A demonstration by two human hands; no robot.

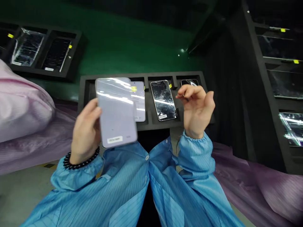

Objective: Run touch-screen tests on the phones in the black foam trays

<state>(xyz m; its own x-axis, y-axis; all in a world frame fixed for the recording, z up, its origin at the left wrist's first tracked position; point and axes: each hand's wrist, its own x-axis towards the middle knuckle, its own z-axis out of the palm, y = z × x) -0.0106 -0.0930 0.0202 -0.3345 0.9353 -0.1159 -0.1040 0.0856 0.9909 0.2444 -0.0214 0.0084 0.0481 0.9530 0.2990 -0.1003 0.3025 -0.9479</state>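
Note:
My left hand (pixel 86 127) grips a smartphone (pixel 116 116) by its left edge and holds it up over the tray. The phone's broad face is pale lilac, with glare streaks, a white label low down and a yellow tab at its right edge. Behind it, partly covered, a second pale phone (pixel 140 105) lies in a tray slot. A dark-screened phone (pixel 163 100) with a white label rests in the slot to the right. My right hand (pixel 196 105), palm up with fingers apart and curled, hovers over the right slot and partly hides another dark phone (pixel 189 82) there.
The black slotted tray (pixel 148 126) lies on a green surface (pixel 132 47). A similar tray (pixel 77 52) with wrapped dark phones stands at the upper left. More phones sit in a rack (pixel 262 82) at the right. Pink-sleeved people (pixel 23 110) are close on both sides.

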